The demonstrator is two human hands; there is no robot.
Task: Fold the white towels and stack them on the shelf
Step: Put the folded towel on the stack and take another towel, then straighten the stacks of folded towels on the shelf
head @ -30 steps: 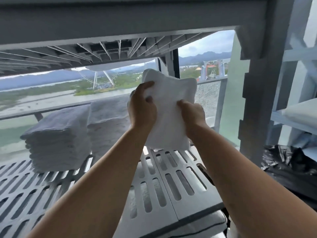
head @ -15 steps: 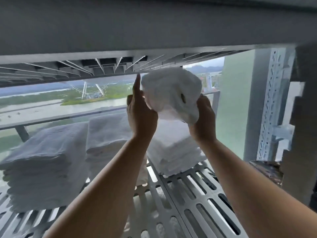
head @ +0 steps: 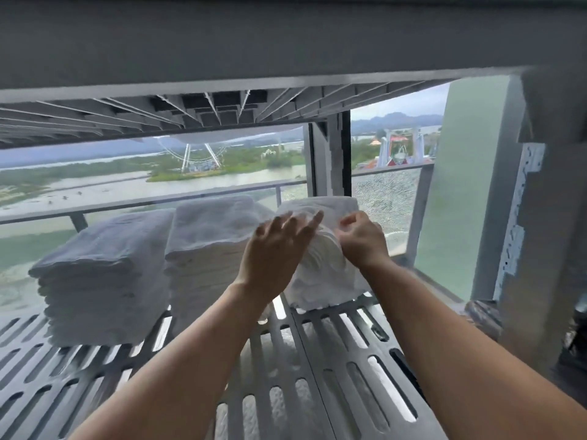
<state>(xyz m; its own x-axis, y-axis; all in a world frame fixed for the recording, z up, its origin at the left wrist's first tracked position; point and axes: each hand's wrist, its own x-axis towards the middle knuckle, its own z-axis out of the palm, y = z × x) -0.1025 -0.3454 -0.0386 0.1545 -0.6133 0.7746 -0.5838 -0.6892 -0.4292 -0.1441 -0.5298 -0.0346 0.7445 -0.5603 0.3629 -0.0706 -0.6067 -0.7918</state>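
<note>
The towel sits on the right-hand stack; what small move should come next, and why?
Probably release the right hand and press the top towel flat with the left hand. It lies on the right stack but looks rumpled at its front, where the right hand pinches it; the left hand is spread open beside it.

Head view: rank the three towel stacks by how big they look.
1. Left stack, though it sits nearer the camera.
2. Middle stack, close to it.
3. Right stack, partly hidden by the left hand and right hand.
</note>
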